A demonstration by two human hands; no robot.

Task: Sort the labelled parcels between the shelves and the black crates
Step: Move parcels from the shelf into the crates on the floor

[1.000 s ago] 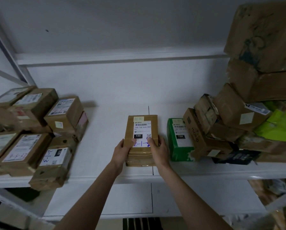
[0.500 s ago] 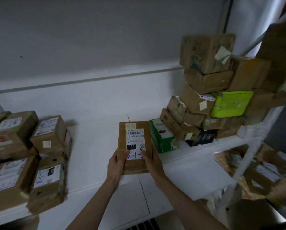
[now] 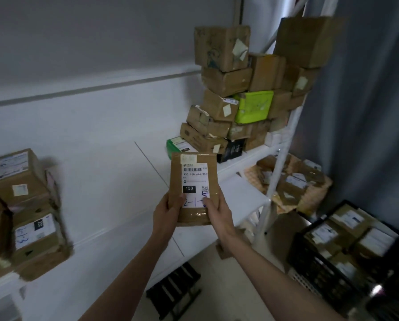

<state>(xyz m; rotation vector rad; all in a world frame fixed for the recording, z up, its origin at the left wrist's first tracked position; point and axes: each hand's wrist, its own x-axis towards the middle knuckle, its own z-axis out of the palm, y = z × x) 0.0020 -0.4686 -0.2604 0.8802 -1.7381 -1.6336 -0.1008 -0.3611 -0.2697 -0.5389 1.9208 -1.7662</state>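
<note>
I hold a flat brown parcel [image 3: 194, 181] with a white label marked 150 and blue handwriting, lifted off the white shelf [image 3: 115, 181]. My left hand [image 3: 165, 210] grips its lower left edge and my right hand [image 3: 218, 213] grips its lower right edge, thumbs on the label. A black crate [image 3: 318, 272] with several labelled parcels stands on the floor at the lower right. A green box [image 3: 176, 144] lies on the shelf just behind the held parcel.
A tall pile of brown boxes [image 3: 224, 75] with a lime-green packet [image 3: 255, 106] fills the shelf's right end. Labelled boxes [image 3: 20, 179] crowd the left end. A lower shelf holds more parcels [image 3: 293, 181]. A small black stool [image 3: 175, 290] stands on the floor below.
The parcel has come up off the shelf and toward me in both hands. My view has swung right, bringing the black crate and floor into sight.
</note>
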